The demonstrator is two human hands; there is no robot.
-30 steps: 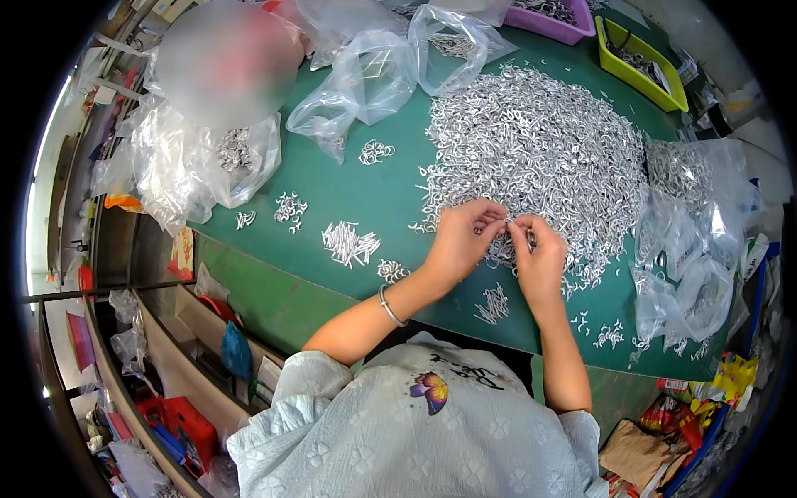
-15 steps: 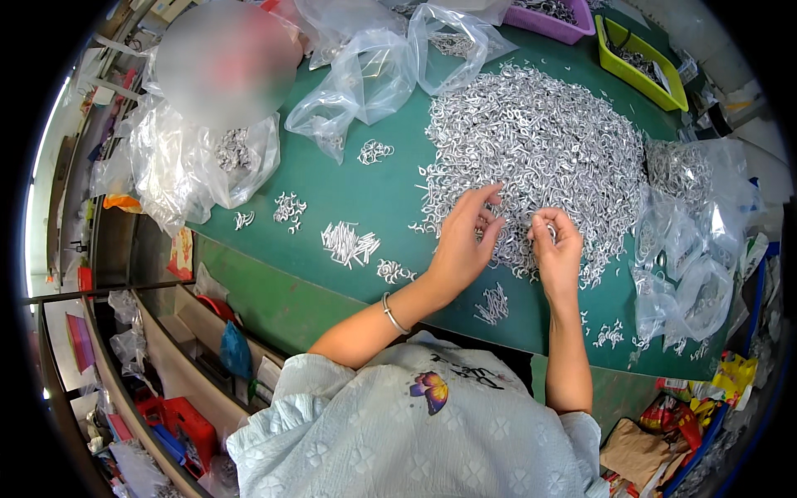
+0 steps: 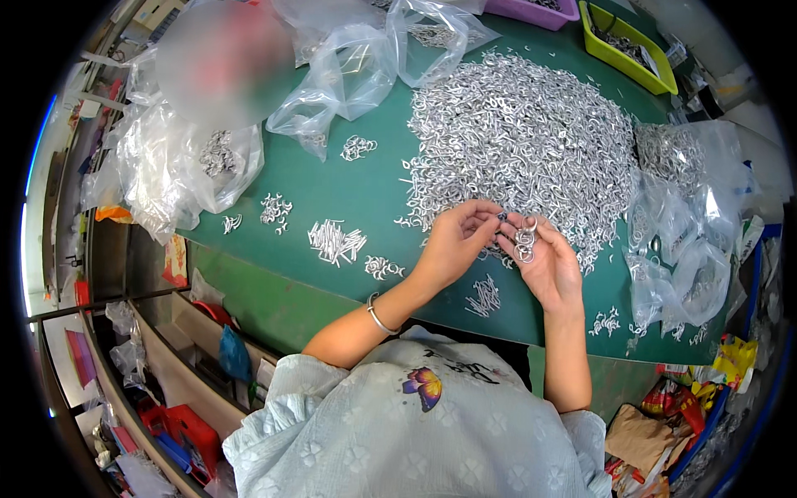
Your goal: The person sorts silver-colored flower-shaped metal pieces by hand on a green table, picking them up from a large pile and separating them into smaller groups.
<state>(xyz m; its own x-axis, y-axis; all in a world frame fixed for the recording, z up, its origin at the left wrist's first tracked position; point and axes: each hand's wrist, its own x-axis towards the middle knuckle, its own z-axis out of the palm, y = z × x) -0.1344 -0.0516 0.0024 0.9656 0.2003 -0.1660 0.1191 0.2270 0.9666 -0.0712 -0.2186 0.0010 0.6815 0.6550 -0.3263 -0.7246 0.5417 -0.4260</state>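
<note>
A wide heap of small silvery curved metal pieces (image 3: 519, 133) covers much of the green table (image 3: 307, 187) ahead of me. At its near edge my right hand (image 3: 552, 270) is turned palm up, fingers curled, cradling several curved silvery metal pieces (image 3: 525, 241). The thumb and fingers of my left hand (image 3: 457, 241) are pinched together beside the right fingertips. A small dark metal piece (image 3: 501, 217) shows at that pinch; its kind is too small to tell. Just below my hands lies a little pile of thin metal pins (image 3: 483, 296).
Small piles of straight metal pins (image 3: 334, 241) and curved pieces (image 3: 276, 209) lie to the left. Clear plastic bags (image 3: 677, 266) of parts sit at the right, others at the far left. A yellow-green basket (image 3: 631, 50) and a purple basket (image 3: 535, 12) stand at the back.
My right hand has turned palm up, showing curved metal pieces in it. My left hand has come down and closed its fingertips near the right hand. The whole view has shifted slightly.
</note>
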